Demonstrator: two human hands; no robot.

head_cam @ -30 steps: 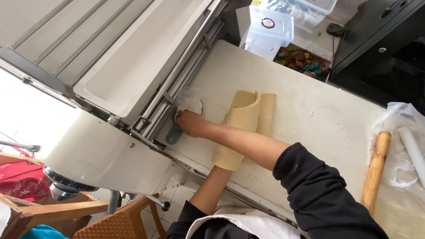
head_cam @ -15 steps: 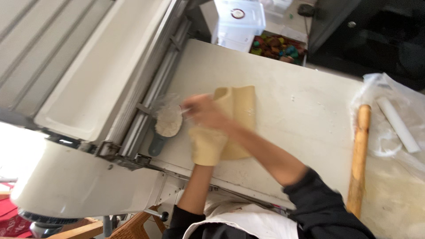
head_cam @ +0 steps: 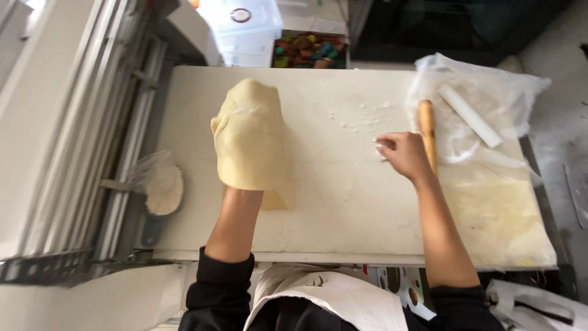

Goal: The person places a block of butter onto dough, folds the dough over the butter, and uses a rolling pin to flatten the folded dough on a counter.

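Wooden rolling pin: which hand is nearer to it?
Right. The right hand is directly beside the wooden rolling pin, at its left side, perhaps touching. The left hand, draped under the dough sheet, is well to the left.

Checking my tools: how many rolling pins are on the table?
2: a wooden rolling pin beside the right hand, and a white rolling pin on the plastic sheet.

Bright, even daylight, glare blown out at upper left, soft shadows, motion blur along the left edge
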